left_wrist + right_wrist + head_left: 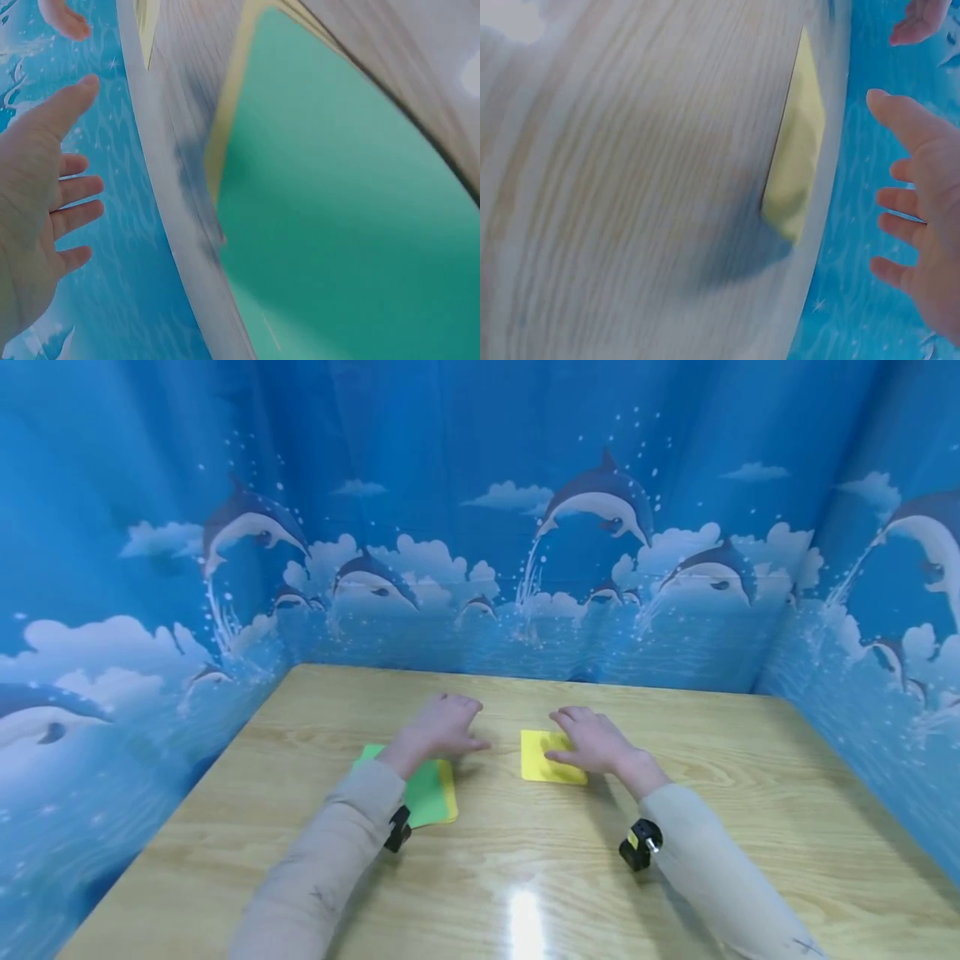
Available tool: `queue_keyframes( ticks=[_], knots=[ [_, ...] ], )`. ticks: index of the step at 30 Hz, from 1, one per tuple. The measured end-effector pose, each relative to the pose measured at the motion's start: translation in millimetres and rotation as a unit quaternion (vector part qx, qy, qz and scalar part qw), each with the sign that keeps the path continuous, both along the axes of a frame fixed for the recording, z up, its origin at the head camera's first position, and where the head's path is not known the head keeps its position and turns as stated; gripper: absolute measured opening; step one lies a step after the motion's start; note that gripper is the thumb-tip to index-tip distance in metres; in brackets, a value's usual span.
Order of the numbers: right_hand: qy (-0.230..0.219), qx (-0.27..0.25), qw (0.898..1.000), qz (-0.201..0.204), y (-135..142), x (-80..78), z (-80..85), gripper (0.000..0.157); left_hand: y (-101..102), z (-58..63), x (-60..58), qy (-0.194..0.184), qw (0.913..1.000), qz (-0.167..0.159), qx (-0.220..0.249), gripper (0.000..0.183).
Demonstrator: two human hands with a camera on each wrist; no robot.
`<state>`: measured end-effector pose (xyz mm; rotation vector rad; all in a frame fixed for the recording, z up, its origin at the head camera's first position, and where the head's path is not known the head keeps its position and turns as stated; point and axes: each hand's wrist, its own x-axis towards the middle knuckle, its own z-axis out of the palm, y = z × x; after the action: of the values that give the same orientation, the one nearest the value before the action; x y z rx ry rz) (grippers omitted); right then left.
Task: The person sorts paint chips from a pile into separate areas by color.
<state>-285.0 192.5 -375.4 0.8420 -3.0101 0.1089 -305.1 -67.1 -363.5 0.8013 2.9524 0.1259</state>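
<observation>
My left hand (442, 727) is held over the table with its fingers loosely extended and nothing in them. Below its wrist lies a green card (427, 797) with rounded corners, on top of a yellow one (450, 793) whose edge peeks out at the right. My right hand (592, 743) hovers over the right part of a separate yellow card (534, 760), partly hiding it in the head view. In the right wrist view a gap shows between the spread fingers (900, 201) and that yellow card (795, 150). The left wrist view shows the green card (337, 187) close up.
Both cards lie on a light wood-grain table (750, 827). A blue curtain (450, 460) printed with dolphins hangs behind the table's far edge and along its sides. Small black devices (637, 845) are worn on the wrists.
</observation>
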Motion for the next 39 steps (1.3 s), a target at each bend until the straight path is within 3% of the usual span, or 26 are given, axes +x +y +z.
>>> queue_keyframes(
  ticks=[7,15,22,31,39],
  knots=[
    [0.013,-0.017,0.999,0.046,-27.6,7.8,11.3,0.069,-31.5,1.5,12.0,0.019,0.9997,0.002,-0.016,0.072],
    [0.042,-0.020,0.992,0.113,-60.1,10.6,12.7,0.070,-66.3,-2.4,31.0,0.047,0.9977,-0.004,-0.049,0.077],
    [0.045,-0.007,0.989,0.143,-86.3,13.3,14.0,0.074,-90.9,-2.8,50.2,0.037,0.9984,0.022,-0.037,0.079],
    [0.010,0.009,0.988,0.156,-116.7,17.8,13.3,0.083,-108.4,-12.3,74.3,0.034,0.9978,0.040,-0.040,0.086],
    [-0.015,0.036,0.983,0.181,-144.8,21.0,5.5,0.089,-110.5,-18.2,89.4,0.004,0.9979,0.039,-0.051,0.097]
  ],
)
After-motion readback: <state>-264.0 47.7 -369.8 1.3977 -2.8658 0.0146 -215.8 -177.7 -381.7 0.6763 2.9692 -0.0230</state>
